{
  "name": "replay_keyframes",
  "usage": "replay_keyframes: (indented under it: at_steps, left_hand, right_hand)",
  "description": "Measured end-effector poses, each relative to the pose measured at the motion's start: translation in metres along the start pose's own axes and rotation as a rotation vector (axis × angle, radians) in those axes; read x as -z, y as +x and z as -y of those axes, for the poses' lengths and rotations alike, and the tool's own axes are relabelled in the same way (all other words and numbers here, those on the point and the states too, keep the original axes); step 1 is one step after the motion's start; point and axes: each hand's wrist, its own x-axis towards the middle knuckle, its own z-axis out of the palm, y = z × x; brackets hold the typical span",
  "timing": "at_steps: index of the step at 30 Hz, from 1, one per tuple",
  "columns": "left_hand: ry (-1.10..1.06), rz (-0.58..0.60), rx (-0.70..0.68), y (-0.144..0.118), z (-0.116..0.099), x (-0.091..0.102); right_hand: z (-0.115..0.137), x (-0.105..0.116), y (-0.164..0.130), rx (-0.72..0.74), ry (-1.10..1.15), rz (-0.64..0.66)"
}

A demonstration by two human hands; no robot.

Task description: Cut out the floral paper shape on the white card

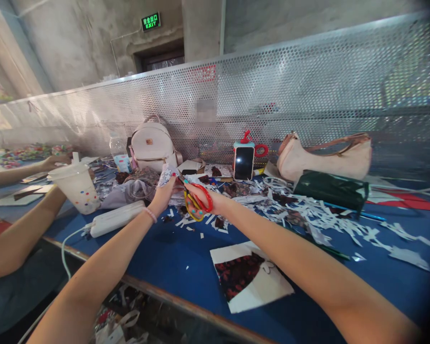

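The right hand [209,198] has its grip clamped through the red and yellow handles of a pair of scissors [198,203], the thumb in the red loop and the fingers curled through the yellow one; the blades point away from the body toward the left hand and are mostly hidden. The left hand [163,193] stands just left of the scissors, its grip pinched shut on a small patterned paper piece [166,175] that rises above the fingertips, so the paper sits directly ahead of the scissor tips. Both forearms run out long and nearly straight from the lower corners of the view and converge over the desk [344,286], wrists raised off the blue surface. Below the two grips, toward the body, the blue surface is open apart from scattered clippings, and a cut sheet with a dark red print [249,282] lies near the desk's front edge under the right forearm. To the right of the right grip, a dense spread of white paper scraps [329,217] covers the surface, with a dark green pouch [327,190] behind it. Beyond the grips stand a phone in a stand [244,162], a beige handbag [322,160] and a white backpack [153,143], all close against the perforated metal screen [308,91] that bounds the far edge. Left of the left grip lie a white power strip [116,218] and a plastic cup [77,187], where another person's arm [17,236] reaches in.
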Motion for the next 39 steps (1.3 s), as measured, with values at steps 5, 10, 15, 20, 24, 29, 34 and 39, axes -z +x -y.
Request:
replay_keyframes:
  at_steps: [5, 10, 15, 20, 24, 29, 34, 39]
  left_hand:
    - [-0.055, -0.011, -0.07, -0.004, -0.002, -0.003]
    - [-0.098, 0.01, -0.116, -0.01, -0.005, -0.007]
    - [-0.096, 0.027, -0.137, -0.01, -0.003, -0.006]
    - [-0.073, 0.042, -0.134, -0.01, -0.001, -0.005]
    - [-0.055, 0.044, -0.13, -0.011, -0.001, -0.005]
    - [-0.05, 0.03, -0.119, -0.01, -0.001, -0.006]
    - [-0.032, 0.055, -0.11, -0.01, 0.0, -0.005]
    - [-0.014, 0.06, -0.13, -0.01, 0.0, -0.005]
  right_hand:
    - [0.004, 0.0, -0.005, -0.018, 0.016, -0.02]
    - [0.002, 0.001, -0.003, 0.037, -0.04, -0.029]
    - [0.003, 0.002, -0.004, 0.049, -0.171, -0.046]
    - [0.003, 0.004, -0.005, 0.049, -0.208, -0.056]
    - [0.002, 0.005, -0.006, 0.082, -0.259, -0.042]
    - [0.001, 0.005, -0.007, 0.08, -0.272, -0.045]
    - [-0.001, 0.012, -0.005, 0.099, -0.303, -0.025]
    - [-0.002, 0.013, -0.004, 0.093, -0.267, -0.012]
